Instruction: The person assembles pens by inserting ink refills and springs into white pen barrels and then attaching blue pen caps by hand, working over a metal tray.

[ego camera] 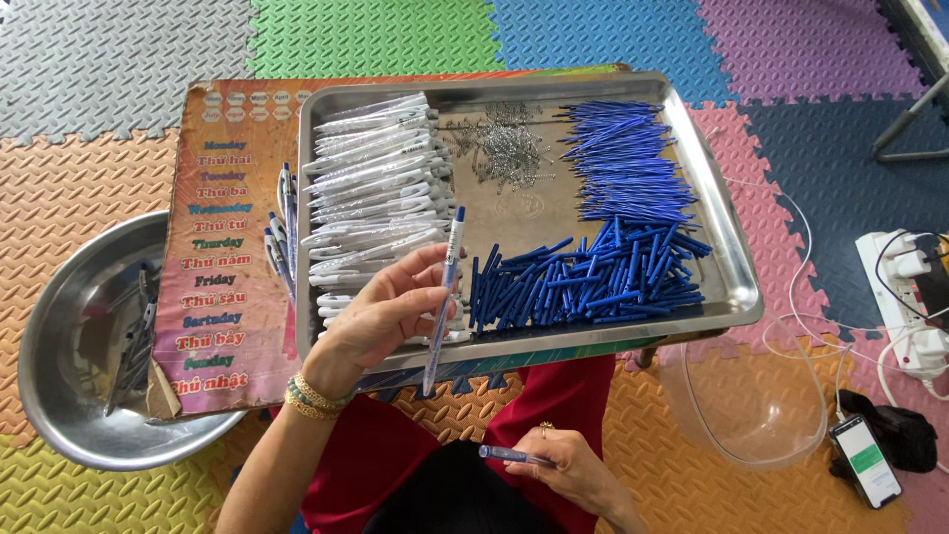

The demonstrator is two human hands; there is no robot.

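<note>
My left hand (381,314) holds a white pen barrel with a blue tip (444,297) upright over the near edge of a metal tray (730,287). My right hand (568,467) rests low by my lap and grips a blue pen part (514,455). In the tray lie a stack of white pen barrels (371,188), a pile of small metal springs (509,148), thin blue ink refills (628,158) and a heap of blue pen pieces (593,277).
The tray sits on a small printed table (222,257) with a few finished pens (282,232) beside it. A metal bowl (59,336) stands left, a clear plastic bowl (746,400) right, with a phone (865,460) and power strip (914,297) on foam floor mats.
</note>
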